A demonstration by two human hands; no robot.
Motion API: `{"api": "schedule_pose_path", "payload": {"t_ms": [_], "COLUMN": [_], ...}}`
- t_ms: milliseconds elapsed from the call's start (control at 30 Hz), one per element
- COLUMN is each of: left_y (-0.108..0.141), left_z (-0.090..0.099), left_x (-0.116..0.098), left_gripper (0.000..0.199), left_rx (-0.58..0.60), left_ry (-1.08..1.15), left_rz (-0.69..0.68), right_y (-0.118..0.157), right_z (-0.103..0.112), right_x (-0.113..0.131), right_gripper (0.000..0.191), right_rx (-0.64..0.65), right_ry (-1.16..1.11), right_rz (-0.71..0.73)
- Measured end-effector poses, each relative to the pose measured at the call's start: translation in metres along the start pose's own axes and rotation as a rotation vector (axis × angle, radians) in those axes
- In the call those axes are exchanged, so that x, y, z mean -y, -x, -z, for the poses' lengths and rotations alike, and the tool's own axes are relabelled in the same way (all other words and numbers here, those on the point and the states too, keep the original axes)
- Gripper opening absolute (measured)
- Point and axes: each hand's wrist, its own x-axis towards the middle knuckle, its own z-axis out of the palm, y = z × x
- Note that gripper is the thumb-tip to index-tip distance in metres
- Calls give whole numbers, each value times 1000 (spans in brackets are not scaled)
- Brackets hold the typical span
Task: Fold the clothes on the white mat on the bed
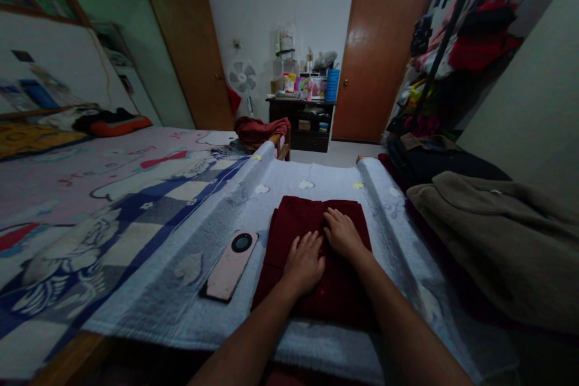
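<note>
Head view: the person's left hand (pixel 304 262) and right hand (pixel 344 232) are resting palms down on a folded dark red cloth (pixel 335 283). The cloth is lying directly beneath both hands and spreading beyond them to either side. From where I am standing, neither hand is gripping anything; both are lying flattened, fingers pointing away from the body. The right hand is reaching slightly farther forward, its fingertips lying near the cloth's far edge. How firmly they are pressing, I cannot tell. A pink phone (pixel 231 268) is lying left of the left hand, apart from the cloth; a pale patterned sheet (pixel 181 325) is supporting both. A grey-brown garment (pixel 488 235) is lying well right of the right hand.
</note>
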Motion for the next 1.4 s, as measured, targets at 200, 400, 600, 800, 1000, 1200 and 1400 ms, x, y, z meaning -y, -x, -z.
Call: {"api": "schedule_pose_path", "payload": {"t_ms": [200, 400, 600, 800, 1000, 1200, 1400], "left_y": [0, -23, -87, -105, -101, -102, -102], "left_z": [0, 33, 51, 0, -18, -21, -24], "left_x": [-2, 2, 3, 12, 18, 15, 15], "left_gripper": [56, 53, 40, 50, 49, 51, 52], "left_rx": [27, 224, 57, -99, -151, -190, -200], "left_ry": [37, 63, 60, 13, -27, -27, -44], "left_rz": [18, -27, 71, 74, 56, 65, 70], "right_y": [-2, -1, -2, -1, -3, -4, -6], "right_z": [-26, -33, -35, -31, -37, -40, -37], "right_x": [-9, -13, -14, -13, -16, -18, -19], "right_gripper": [45, 44, 44, 44, 44, 45, 45], "right_rx": [-89, -146, -154, -156, -196, -276, -312], "right_ry": [15, 1, -22, -34, -41, -12, 20], "right_rz": [37, 51, 47, 41, 27, -42, -134]}}
